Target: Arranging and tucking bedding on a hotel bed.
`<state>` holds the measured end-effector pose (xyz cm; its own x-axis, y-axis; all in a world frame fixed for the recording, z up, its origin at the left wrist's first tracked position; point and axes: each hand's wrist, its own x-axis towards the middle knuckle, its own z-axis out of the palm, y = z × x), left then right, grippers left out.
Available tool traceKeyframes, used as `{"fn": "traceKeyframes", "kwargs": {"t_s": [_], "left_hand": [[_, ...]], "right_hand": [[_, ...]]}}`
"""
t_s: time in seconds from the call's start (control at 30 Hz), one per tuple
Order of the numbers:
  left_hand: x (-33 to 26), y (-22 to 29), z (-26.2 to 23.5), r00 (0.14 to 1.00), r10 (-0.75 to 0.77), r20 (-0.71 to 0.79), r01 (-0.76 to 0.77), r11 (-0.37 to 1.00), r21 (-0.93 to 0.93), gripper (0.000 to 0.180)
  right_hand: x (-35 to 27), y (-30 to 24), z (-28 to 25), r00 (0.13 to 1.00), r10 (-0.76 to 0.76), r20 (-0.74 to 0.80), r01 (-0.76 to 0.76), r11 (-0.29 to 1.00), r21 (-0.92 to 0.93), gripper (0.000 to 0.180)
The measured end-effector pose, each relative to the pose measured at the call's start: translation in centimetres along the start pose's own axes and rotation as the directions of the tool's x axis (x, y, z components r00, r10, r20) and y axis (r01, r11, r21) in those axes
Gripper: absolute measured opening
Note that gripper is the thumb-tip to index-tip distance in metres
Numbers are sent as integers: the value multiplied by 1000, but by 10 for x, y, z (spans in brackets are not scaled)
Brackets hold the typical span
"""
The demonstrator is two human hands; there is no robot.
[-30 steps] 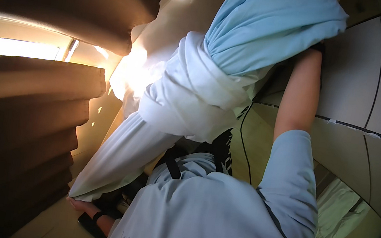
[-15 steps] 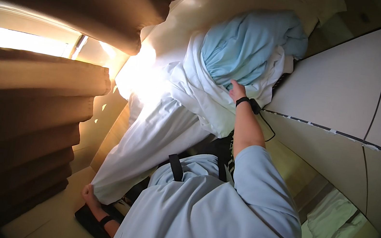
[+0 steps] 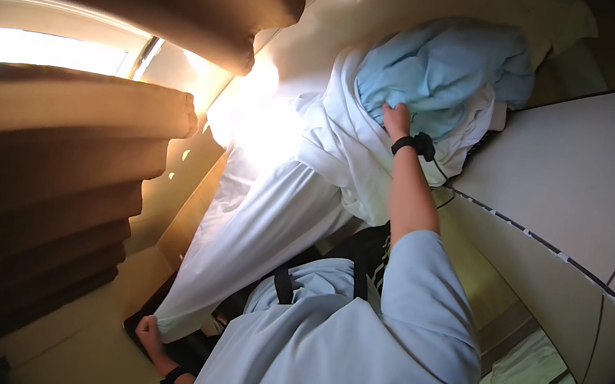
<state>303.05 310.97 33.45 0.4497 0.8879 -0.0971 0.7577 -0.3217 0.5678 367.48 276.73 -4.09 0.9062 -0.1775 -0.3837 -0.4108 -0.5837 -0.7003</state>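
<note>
A bunched light-blue quilt (image 3: 447,66) lies on the far side, partly wrapped in a large white cloth cover (image 3: 274,203). My right hand (image 3: 396,120) reaches forward with its fingers closed on the near edge of the blue quilt. The fingertips are buried in its folds. At the lower left, my left hand (image 3: 149,329) is a fist around a corner of the white cover. The cover stretches taut in long folds between that corner and the heap. Strong sunlight washes out part of the white cloth.
Brown curtains (image 3: 52,164) hang at the left beside a bright window (image 3: 48,53). A beige panelled cabinet (image 3: 570,166) stands at the right. Pale folded cloth (image 3: 529,376) lies low at the right. A black cord (image 3: 445,202) hangs near my right wrist.
My right hand has moved slightly farther into the blue quilt and closed on its edge. My left hand keeps its grip on the white cover's corner. The whole view has shifted a little.
</note>
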Motion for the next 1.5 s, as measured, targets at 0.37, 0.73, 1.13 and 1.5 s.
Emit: {"fn": "traceKeyframes", "kwargs": {"t_s": [0.37,0.73,1.13,1.5], "left_hand": [[-25,-86,126,895,-115,432,155,986,-60,27],[-12,-86,183,982,-32,187,74,971,-225,16],[58,208,351,799,366,477,-310,931,-194,32],[45,259,443,679,258,687,-212,965,-152,48]], "right_hand": [[-20,-112,-209,858,-404,-316,500,797,338,43],[-89,-144,-204,886,-441,-145,463,810,361,33],[-218,-108,-129,880,-443,171,278,773,571,29],[-252,-90,-146,912,-344,224,193,840,506,33]]}}
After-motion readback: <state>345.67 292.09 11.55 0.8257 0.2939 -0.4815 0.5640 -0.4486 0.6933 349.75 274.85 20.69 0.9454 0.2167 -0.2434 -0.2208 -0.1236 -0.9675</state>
